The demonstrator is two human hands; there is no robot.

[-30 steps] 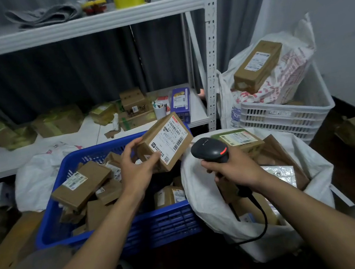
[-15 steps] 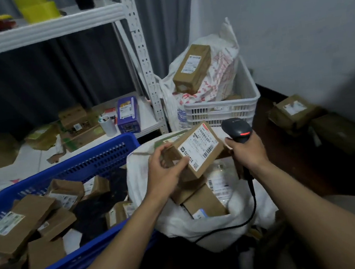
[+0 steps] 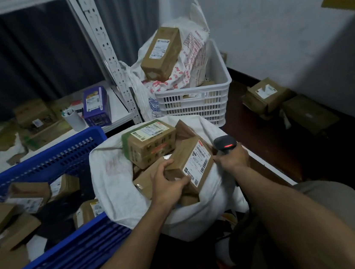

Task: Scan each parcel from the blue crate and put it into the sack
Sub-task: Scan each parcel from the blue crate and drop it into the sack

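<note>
While the left hand (image 3: 167, 184) held a small brown parcel (image 3: 194, 161) over the open mouth of the white sack (image 3: 114, 177), its fingers and thumb were curled round the left end of the box and gripped it from above and from below. The parcel was a cardboard block, tilted, with a white printed label and barcodes on the face turned up. It lay against other cardboard boxes inside the sack.

The right hand (image 3: 233, 157) was closed round the handle of a black scanner (image 3: 225, 144), just beside the right edge of the parcel. A red light glowed on the scanner's rounded head.

The sack was of thin white material, crumpled at the rim. At its far edge a box with green tape (image 3: 150, 142) stuck out.

On the left, touching the sack, stood the blue crate (image 3: 48, 161). It was of plastic with slotted walls and had more brown parcels in it. Behind the sack a white slotted crate (image 3: 193, 103) carried a printed bag (image 3: 194, 60), and on the bag lay a long brown box (image 3: 161, 53).
</note>
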